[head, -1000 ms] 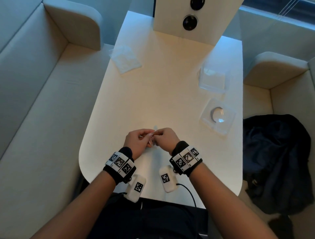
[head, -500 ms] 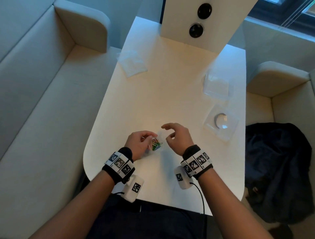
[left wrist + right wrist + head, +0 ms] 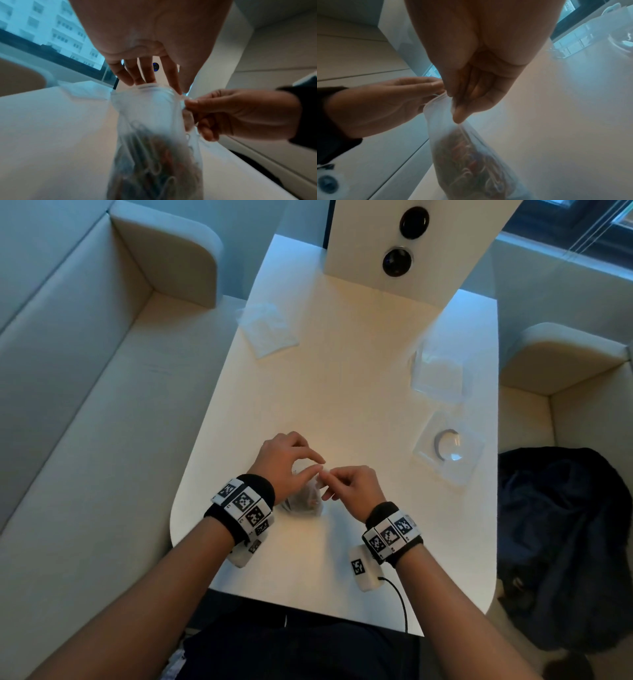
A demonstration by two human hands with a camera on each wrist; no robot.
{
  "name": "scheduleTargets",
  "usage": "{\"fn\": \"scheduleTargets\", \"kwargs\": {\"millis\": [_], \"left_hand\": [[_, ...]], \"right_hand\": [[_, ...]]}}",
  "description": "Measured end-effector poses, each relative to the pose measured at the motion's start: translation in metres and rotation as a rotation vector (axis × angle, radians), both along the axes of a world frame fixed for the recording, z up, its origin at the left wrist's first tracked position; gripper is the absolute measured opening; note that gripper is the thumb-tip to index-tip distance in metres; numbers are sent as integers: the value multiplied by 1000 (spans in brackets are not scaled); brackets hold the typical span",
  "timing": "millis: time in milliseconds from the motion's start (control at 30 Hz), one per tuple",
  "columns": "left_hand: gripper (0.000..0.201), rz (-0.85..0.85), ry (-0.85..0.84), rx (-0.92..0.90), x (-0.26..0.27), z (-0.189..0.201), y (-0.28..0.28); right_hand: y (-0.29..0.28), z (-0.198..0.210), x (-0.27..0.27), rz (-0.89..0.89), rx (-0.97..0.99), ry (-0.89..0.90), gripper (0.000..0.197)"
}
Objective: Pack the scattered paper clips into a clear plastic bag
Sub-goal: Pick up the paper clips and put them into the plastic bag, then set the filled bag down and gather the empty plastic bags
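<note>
A small clear plastic bag (image 3: 304, 500) with coloured paper clips (image 3: 154, 166) in its lower part hangs between my hands, low over the near part of the white table (image 3: 342, 392). My left hand (image 3: 317, 470) pinches the bag's rim between thumb and forefinger, its other fingers spread. From the right, my right hand (image 3: 329, 474) pinches the same rim beside it. In the right wrist view the right hand (image 3: 452, 98) grips the bag (image 3: 447, 121) at its top edge, and the clips (image 3: 471, 165) show blurred through the plastic. The bag's mouth (image 3: 147, 88) looks partly open.
A heap of empty clear bags (image 3: 267, 332) lies at the table's far left. A clear plastic box (image 3: 438, 374) and a clear lid with a ring (image 3: 448, 450) sit at the right edge. A white socket panel (image 3: 397, 244) stands at the back. A dark jacket (image 3: 561, 542) lies on the right seat.
Half a second ago my right hand was off the bag with fingers spread; it has come back and pinched the rim. The left hand kept hold and the bag now hangs upright.
</note>
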State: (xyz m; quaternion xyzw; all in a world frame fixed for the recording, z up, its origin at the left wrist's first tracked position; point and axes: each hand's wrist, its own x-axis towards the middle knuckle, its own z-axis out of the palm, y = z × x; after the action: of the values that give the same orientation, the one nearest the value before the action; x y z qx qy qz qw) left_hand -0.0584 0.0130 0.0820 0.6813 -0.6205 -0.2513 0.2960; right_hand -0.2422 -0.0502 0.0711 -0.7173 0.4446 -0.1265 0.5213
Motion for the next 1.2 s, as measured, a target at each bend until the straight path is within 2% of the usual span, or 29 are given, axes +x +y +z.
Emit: {"fn": "scheduleTargets", "kwargs": {"millis": [100,233,333,433,533,633,733,800,867,967,1067,1133,1200], "left_hand": [[17,-40,-100,-18,2,-3,-7],[15,-74,-113,-30,6,-11,-13],[13,-21,-92,30,21,-18,-14],[11,57,-39,108,44,-28,-13],[13,117,-35,197,57,-37,-19],[14,183,-105,347,63,-48,-36],[14,256,-148,454,77,-59,-61],[20,274,-187,445,93,-65,-82],[17,281,-249,414,109,-67,-108],[23,288,-292,359,127,-64,-153],[24,348,-297,296,138,-62,-198],[25,364,-301,270,145,-67,-220],[29,305,-336,348,152,-75,-233]], "right_hand": [[-3,-3,0,31,-24,14,29],[-6,-10,0,13,-56,10,23],[-16,-19,-7,-69,-58,17,18],[-22,-29,-13,-248,162,-76,18],[-26,-36,1,-337,399,-164,21],[-33,-50,27,-403,482,-62,23],[-47,-63,46,-317,545,102,25],[-72,-69,48,-241,430,195,29],[-110,-65,39,-244,208,260,27],[-178,-45,8,-363,-135,329,17],[-242,-31,-34,-463,-384,445,32],[-274,-31,-63,-459,-419,627,46],[-297,-36,-88,-432,-357,806,51]]}}
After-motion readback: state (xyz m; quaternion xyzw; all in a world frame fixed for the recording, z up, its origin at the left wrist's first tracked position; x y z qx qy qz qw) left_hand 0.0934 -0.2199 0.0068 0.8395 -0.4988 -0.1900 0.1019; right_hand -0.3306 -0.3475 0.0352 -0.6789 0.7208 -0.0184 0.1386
